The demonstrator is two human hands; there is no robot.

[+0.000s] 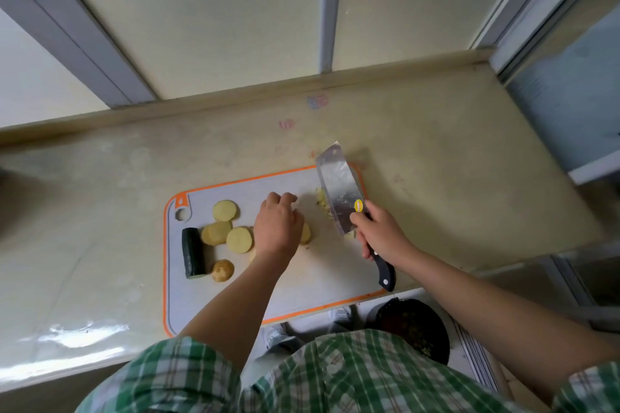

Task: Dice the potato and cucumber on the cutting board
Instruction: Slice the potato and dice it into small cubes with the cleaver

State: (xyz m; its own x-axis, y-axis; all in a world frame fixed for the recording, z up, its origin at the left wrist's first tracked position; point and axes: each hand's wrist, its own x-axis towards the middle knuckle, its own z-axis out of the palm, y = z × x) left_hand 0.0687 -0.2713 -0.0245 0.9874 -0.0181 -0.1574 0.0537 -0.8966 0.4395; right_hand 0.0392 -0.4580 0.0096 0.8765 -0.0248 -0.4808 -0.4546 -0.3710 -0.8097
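The right hand (379,231) grips the cleaver (337,188), blade tilted beside diced potato bits (322,199) on the cutting board (318,275). The left hand (278,225), fingers curled, covers part of a potato slice (306,233); more slices (239,240) and a cucumber piece (193,253) lie left.

Kitchen: counter (436,161) with cutting board (318,271) (orange-rimmed).

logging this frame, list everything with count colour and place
cutting board: one, grey, orange rim, on counter
counter: one, beige, under board
cucumber piece: one, dark green, board's left end
potato slices: at least four, pale yellow, board's left
potato end: one, brown-skinned, beside cucumber
diced potato: one heap, pale yellow, by blade
cleaver: one, steel, black handle, board's right
bin: one, dark, floor below counter
shirt: one, green plaid, bottom
left hand: one, over a slice
right hand: one, gripping cleaver handle
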